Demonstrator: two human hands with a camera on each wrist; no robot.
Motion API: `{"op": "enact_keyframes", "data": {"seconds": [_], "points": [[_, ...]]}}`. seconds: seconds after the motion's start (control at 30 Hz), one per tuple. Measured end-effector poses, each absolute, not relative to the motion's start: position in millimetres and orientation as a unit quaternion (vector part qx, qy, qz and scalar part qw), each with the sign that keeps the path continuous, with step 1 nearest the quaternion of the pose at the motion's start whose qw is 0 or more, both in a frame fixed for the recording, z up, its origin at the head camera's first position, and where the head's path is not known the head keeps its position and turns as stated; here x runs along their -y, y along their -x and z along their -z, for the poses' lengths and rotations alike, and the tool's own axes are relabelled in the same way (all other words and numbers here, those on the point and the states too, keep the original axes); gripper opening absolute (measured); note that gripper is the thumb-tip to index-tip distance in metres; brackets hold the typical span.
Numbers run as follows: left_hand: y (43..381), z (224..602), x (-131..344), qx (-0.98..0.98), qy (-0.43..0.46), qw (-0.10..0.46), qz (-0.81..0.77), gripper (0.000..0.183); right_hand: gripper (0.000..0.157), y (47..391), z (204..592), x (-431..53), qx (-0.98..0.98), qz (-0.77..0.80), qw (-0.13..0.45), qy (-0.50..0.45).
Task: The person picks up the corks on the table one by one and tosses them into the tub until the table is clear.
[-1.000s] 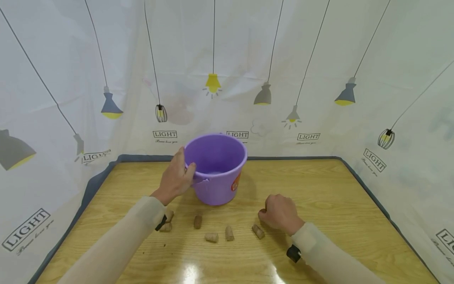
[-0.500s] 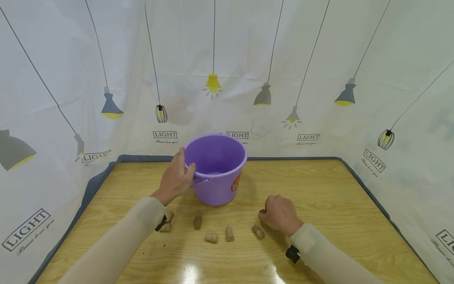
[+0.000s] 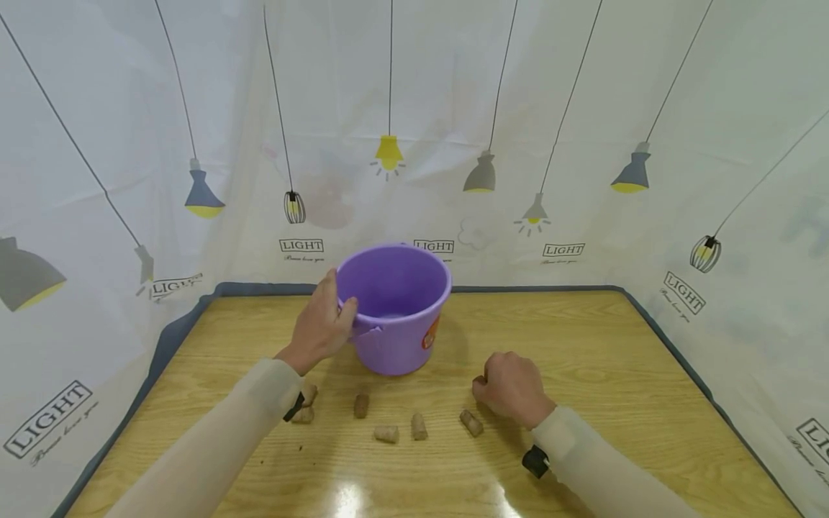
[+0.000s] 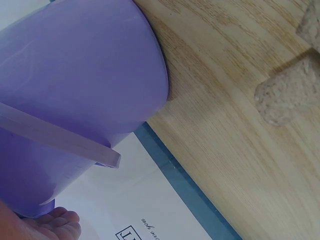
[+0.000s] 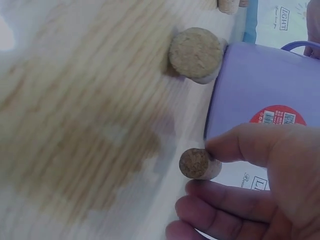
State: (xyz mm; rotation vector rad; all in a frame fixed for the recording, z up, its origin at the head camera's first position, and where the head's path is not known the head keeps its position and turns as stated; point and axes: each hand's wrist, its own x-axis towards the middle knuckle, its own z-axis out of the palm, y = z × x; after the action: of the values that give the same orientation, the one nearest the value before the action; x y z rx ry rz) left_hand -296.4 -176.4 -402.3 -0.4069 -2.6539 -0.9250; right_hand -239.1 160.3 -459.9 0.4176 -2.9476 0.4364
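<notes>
My left hand [image 3: 319,327] grips the rim of a purple plastic bucket [image 3: 395,345] at its left side, thumb over the near edge. The left wrist view shows the bucket's wall and its handle [image 4: 60,135] close up, with the fingers [image 4: 62,222] at the rim. To the right of the bucket, low over the table, my right hand [image 3: 512,388] pinches a cork [image 5: 196,163] between thumb and index finger; the hand mostly hides it in the head view. Another cork [image 3: 471,422] lies just beside this hand.
More corks lie in front of the bucket, including a darker cork [image 3: 361,405] and two paler ones, a flat cork [image 3: 386,433] and its neighbour cork [image 3: 419,426]. Two others sit by the left wrist. A white printed cloth [image 3: 583,144] surrounds the wooden table [image 3: 550,324].
</notes>
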Motion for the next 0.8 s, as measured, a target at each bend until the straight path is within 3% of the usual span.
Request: {"op": "enact_keyframes", "data": {"seconds": [0.43, 0.8], "points": [[295.3, 399.9, 175.6, 0.925, 0.140, 0.151, 0.320, 0.076, 0.054, 241.0, 445.4, -158.4, 0.969, -0.142, 0.122, -0.158], [296.3, 402.1, 176.2, 0.925, 0.139, 0.150, 0.321, 0.077, 0.033, 245.4, 433.1, -156.0, 0.961, -0.173, 0.154, -0.152]]}}
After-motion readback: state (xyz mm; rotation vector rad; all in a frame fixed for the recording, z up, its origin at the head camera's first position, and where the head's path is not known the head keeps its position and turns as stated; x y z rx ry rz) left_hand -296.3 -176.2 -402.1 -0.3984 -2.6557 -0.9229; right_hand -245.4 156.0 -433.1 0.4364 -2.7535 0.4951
